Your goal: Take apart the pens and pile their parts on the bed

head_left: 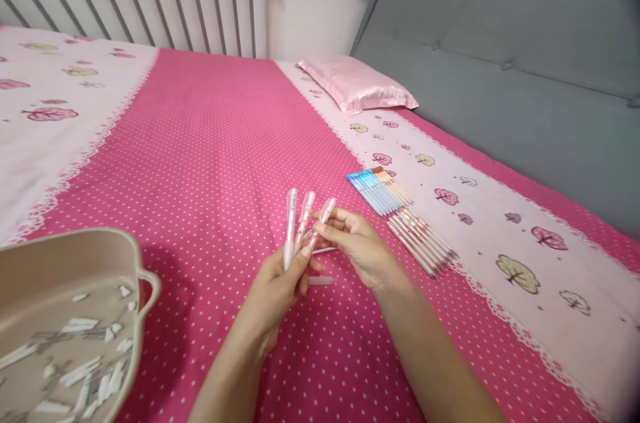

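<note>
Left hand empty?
No, the left hand grips slim pens that fan upward from its fingers.

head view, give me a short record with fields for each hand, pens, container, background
left hand: holds three pens, fanned
right hand: fingers at the rightmost pen
pen groups: blue-and-tan group, pale group, lying right of the hands
container: beige, white and grey pieces inside
background: pink pillow, grey headboard

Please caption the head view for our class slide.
Left hand holds three pens, right hand touching one, above a dotted pink bedspread.
</note>
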Motion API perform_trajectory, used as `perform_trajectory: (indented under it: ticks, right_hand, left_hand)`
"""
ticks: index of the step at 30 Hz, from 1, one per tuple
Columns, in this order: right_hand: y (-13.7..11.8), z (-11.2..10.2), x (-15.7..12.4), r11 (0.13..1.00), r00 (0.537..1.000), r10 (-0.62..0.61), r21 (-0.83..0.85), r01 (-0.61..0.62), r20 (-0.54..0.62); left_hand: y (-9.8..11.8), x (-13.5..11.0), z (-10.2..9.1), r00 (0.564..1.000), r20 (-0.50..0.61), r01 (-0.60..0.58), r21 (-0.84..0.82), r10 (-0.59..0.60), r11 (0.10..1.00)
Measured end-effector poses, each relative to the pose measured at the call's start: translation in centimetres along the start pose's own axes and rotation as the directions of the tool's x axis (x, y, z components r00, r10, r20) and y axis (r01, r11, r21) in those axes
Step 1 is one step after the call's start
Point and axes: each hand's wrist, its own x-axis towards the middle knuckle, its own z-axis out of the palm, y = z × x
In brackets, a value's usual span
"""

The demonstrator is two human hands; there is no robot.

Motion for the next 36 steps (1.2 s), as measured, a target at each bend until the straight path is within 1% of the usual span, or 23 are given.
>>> perform_trajectory:
  ticks: [3,6,8,12,15,17,20,22,24,27,30,34,36]
  right_hand:
    - [0.0,-0.6,0.4,0.995,0.996,-0.048,0.080,0.054,-0.075]
    - [-0.1,-0.9,0.6,0.985,0.985,-0.058,0.149,0.083,-0.163]
    - [-0.1,-1.0,0.6,0.983,0.985,-0.049,0.168,0.077,-0.165]
    - [0.2,-0.8,0.7,0.983,0.995,-0.015,0.181,0.032,-0.097]
    - [0.4,-0.7,0.8,0.983,0.997,0.022,0.184,-0.009,-0.069]
    - [0.6,-0.6,0.8,0.981,0.996,0.035,0.194,-0.019,-0.080]
    - [0.7,-0.6,0.9,0.977,0.994,0.022,0.213,0.001,-0.110]
    - [0.7,-0.6,0.9,0.977,0.994,0.008,0.213,0.016,-0.112]
    - [0.7,-0.5,0.9,0.979,0.994,-0.001,0.204,0.024,-0.110]
    - [0.7,-0.4,0.8,0.982,0.992,-0.009,0.184,0.031,-0.124]
    - [0.7,-0.1,0.5,0.985,0.994,-0.040,0.165,0.057,-0.103]
    - [0.7,0.5,0.0,0.984,0.993,-0.114,0.130,0.119,-0.043]
    - [0.6,0.6,-0.1,0.982,0.992,-0.125,0.139,0.125,-0.007]
  left_hand:
    - [0.0,0.2,-0.1,0.996,-0.085,-0.008,-0.124,-0.002,0.992]
    - [0.0,0.5,-0.3,0.981,-0.193,-0.063,-0.233,0.017,0.970]
    - [0.1,0.5,-0.4,0.966,-0.257,-0.093,-0.268,0.022,0.959]
    - [0.2,0.6,-0.4,0.938,-0.344,-0.145,-0.296,0.036,0.944]
    - [0.1,0.7,-0.5,0.925,-0.374,-0.170,-0.266,0.061,0.949]
    - [0.0,0.7,-0.5,0.916,-0.389,-0.188,-0.210,0.095,0.959]
    - [-0.1,0.7,-0.3,0.901,-0.406,-0.213,-0.111,0.151,0.971]
    - [-0.1,0.6,-0.2,0.895,-0.415,-0.208,-0.062,0.165,0.976]
    - [0.0,0.5,0.1,0.891,-0.420,-0.203,-0.026,0.174,0.979]
    - [-0.2,0.5,0.3,0.884,-0.417,-0.225,0.011,0.209,0.974]
    - [-0.7,0.8,0.2,0.876,-0.437,-0.229,0.002,0.207,0.974]
    - [-1.1,1.1,-0.1,0.864,-0.476,-0.232,-0.084,0.165,0.969]
    - [-1.1,1.1,-0.3,0.865,-0.477,-0.230,-0.108,0.152,0.967]
